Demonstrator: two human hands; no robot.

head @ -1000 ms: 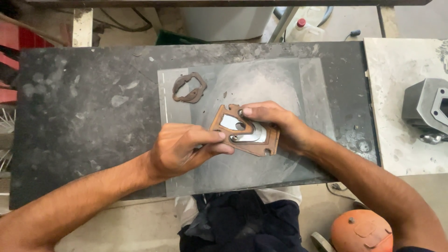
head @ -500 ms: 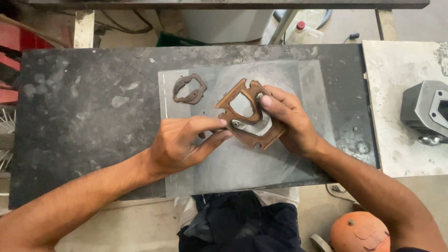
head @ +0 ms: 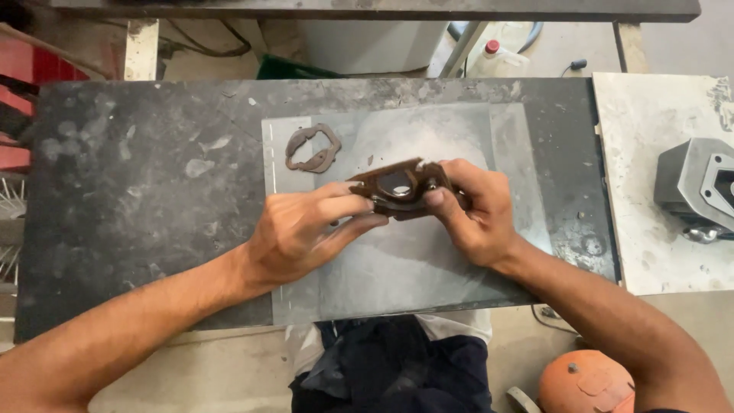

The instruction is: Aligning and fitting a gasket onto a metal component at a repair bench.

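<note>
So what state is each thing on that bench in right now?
Brown gasket plate: lifted off the bench, tilted nearly edge-on, gripped from both sides.
Left hand: fingers pinching the plate's left end.
Right hand: closed on the plate's right end.
Loose gasket: lying flat on the grey sheet, untouched.
Grey metal housing: resting on the side slab, apart.
Bottle: capped.

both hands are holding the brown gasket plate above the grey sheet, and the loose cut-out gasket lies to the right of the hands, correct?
Not quite. In the head view the loose cut-out gasket lies up and left of the hands, not right. The left hand and right hand do hold the brown gasket plate above the grey sheet.
</note>
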